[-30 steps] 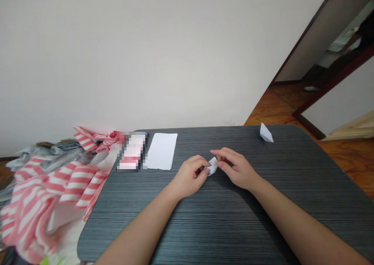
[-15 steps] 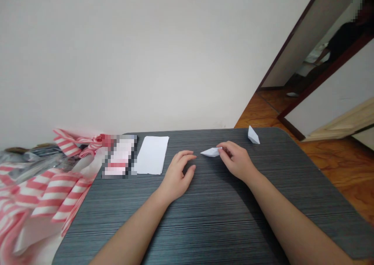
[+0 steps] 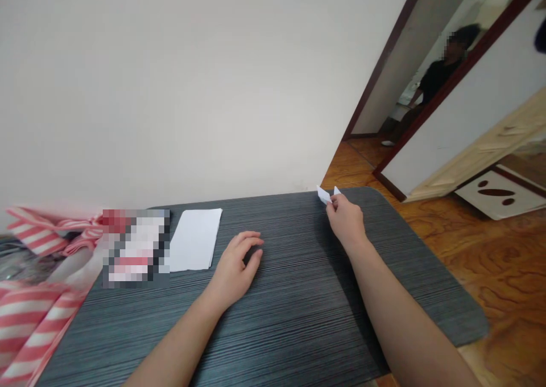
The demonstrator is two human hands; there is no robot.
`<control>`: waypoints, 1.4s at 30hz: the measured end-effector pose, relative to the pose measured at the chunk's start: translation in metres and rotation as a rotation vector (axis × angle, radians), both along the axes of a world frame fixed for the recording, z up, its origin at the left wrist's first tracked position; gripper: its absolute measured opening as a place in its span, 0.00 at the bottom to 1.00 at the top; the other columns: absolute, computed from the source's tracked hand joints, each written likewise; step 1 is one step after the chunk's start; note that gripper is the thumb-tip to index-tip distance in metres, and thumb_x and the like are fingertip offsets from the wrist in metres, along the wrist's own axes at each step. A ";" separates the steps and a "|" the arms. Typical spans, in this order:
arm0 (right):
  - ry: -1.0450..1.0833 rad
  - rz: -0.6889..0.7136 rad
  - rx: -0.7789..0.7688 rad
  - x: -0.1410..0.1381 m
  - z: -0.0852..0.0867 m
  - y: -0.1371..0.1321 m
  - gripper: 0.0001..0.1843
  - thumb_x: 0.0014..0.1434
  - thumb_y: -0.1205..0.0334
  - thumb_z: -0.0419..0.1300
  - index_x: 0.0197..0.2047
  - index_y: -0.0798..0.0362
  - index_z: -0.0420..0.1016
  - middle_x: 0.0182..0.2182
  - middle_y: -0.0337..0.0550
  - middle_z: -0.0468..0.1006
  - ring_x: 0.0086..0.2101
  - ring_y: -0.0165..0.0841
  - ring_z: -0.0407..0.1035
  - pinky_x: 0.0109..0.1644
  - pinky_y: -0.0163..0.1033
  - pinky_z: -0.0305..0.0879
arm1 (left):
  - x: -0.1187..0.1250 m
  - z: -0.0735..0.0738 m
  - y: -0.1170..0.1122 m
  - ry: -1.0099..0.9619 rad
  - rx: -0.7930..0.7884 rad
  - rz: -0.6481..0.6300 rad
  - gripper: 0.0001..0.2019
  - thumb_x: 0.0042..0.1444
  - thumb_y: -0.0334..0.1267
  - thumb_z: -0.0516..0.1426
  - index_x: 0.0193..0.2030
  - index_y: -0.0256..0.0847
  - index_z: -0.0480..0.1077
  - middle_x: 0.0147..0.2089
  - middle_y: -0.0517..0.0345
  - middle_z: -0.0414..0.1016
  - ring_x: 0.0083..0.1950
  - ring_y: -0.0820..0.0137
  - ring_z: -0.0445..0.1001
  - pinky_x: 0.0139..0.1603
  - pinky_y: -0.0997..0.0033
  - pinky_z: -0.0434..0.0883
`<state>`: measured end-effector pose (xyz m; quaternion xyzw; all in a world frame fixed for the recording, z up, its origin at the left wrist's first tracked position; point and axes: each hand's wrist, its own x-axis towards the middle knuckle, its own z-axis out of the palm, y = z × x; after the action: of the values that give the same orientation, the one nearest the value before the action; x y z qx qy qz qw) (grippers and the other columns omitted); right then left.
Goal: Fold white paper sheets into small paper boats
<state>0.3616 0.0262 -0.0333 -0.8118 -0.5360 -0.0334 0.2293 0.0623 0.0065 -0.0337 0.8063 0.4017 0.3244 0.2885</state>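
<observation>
My right hand (image 3: 346, 219) is closed on a small folded white paper boat (image 3: 323, 196), pinched between thumb and fingers over the far right part of the table. A second folded paper boat (image 3: 337, 190) shows only a tip behind that hand; the rest of it is hidden. My left hand (image 3: 236, 267) rests on the table with nothing in it, its fingers loosely curved and the thumb apart. A stack of white paper sheets (image 3: 194, 239) lies just left of it.
The dark wood-grain table (image 3: 277, 330) stands against a pale wall. A phone-like object (image 3: 139, 245), blurred out, lies at its left edge beside red-and-white striped cloth (image 3: 38, 318). Beyond a doorway at the right sits a person (image 3: 439, 79).
My right hand has carried the paper boat away from my left hand, towards the other boat at the far right. The view has turned right. My left hand stays on the table, open.
</observation>
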 end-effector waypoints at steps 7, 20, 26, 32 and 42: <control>-0.025 -0.014 -0.055 0.004 -0.005 0.000 0.13 0.59 0.57 0.54 0.45 0.52 0.72 0.31 0.51 0.79 0.33 0.43 0.73 0.34 0.41 0.61 | -0.001 0.000 -0.001 0.016 -0.009 -0.002 0.09 0.58 0.34 0.51 0.42 0.42 0.70 0.52 0.51 0.68 0.54 0.64 0.67 0.57 0.58 0.64; -0.052 0.049 -0.123 0.000 -0.005 0.002 0.13 0.61 0.57 0.52 0.45 0.51 0.72 0.34 0.49 0.79 0.36 0.42 0.72 0.36 0.39 0.61 | -0.002 -0.002 -0.001 0.029 -0.011 -0.008 0.09 0.59 0.34 0.50 0.42 0.42 0.70 0.52 0.51 0.68 0.55 0.65 0.66 0.57 0.59 0.64; -0.088 -0.004 -0.154 -0.001 -0.003 0.001 0.16 0.62 0.56 0.49 0.49 0.52 0.70 0.36 0.51 0.79 0.37 0.44 0.73 0.38 0.41 0.62 | -0.003 -0.003 -0.001 0.035 -0.007 -0.013 0.09 0.59 0.34 0.50 0.43 0.42 0.70 0.52 0.52 0.68 0.55 0.65 0.66 0.57 0.60 0.64; -0.075 -0.033 -0.192 0.000 -0.001 0.000 0.15 0.62 0.56 0.50 0.47 0.51 0.70 0.35 0.52 0.78 0.36 0.44 0.73 0.38 0.42 0.62 | -0.004 -0.002 -0.001 0.031 -0.006 -0.013 0.09 0.59 0.34 0.50 0.43 0.42 0.70 0.52 0.51 0.68 0.54 0.65 0.66 0.57 0.59 0.64; -0.055 -0.041 -0.198 0.001 -0.003 -0.001 0.15 0.61 0.53 0.51 0.45 0.52 0.68 0.33 0.53 0.77 0.34 0.46 0.73 0.36 0.42 0.63 | -0.006 -0.004 0.000 0.032 -0.008 -0.010 0.09 0.59 0.34 0.51 0.42 0.41 0.70 0.52 0.51 0.68 0.55 0.65 0.66 0.57 0.59 0.64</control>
<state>0.3625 0.0255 -0.0364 -0.8402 -0.5259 -0.0073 0.1324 0.0567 0.0060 -0.0372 0.8123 0.4033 0.3087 0.2869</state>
